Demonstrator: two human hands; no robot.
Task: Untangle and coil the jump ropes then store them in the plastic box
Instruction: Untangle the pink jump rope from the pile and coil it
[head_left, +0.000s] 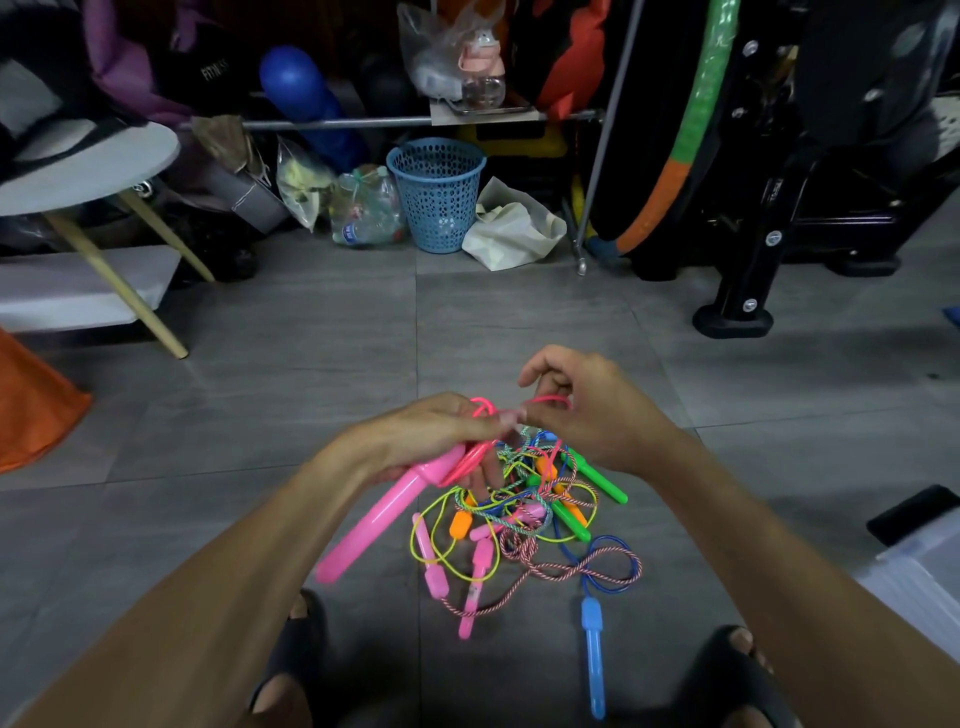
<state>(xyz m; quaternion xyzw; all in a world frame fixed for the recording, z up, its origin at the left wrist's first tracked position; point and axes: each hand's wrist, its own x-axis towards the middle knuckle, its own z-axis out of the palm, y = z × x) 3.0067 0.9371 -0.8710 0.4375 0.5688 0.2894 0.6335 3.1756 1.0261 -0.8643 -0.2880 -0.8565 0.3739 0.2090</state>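
Both hands pinching neon pink plastic rope (480, 410): left hand (415, 436) also gripping its pink handle (374, 519), right hand (587, 410) pinching loop, over tangled multicoloured rope pile (524, 519) on grey tile floor (311, 338).

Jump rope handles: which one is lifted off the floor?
The big pink handle, gripped by the left hand; the other handles lie in the tangle on the floor.

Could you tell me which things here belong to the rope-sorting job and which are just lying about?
Part of the job:
- pink rope, held by left hand and right hand
- big pink handle
- tangled rope pile on the floor
- blue handle
- plastic box, at the right edge

Just lying about:
- blue basket
- white bag
- bag of bottles
- orange cone
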